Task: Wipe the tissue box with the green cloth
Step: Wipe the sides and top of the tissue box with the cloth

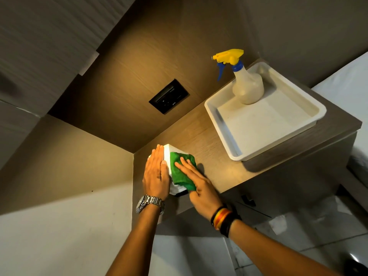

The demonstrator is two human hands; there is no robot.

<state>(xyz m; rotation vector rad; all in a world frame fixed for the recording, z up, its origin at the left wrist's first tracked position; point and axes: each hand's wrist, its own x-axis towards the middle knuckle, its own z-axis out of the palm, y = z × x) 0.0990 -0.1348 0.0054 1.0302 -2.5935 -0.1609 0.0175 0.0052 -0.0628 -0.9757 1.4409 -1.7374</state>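
Note:
A white tissue box [166, 154] stands in the left corner of a wooden cabinet top, against the wall. My left hand [155, 173] lies flat on the box's left face, fingers together and straight, steadying it. A green cloth [179, 172] is spread over the box's right face. My right hand [196, 181] presses flat on the cloth, fingers stretched out and slightly apart. Most of the box is hidden under the hands and cloth.
A white plastic tray [223, 124] sits on the cabinet top [201, 130] to the right, holding a spray bottle [248, 87] with a yellow and blue trigger head. A dark wall socket [169, 96] is on the back panel. Drawer fronts lie below the top's front edge.

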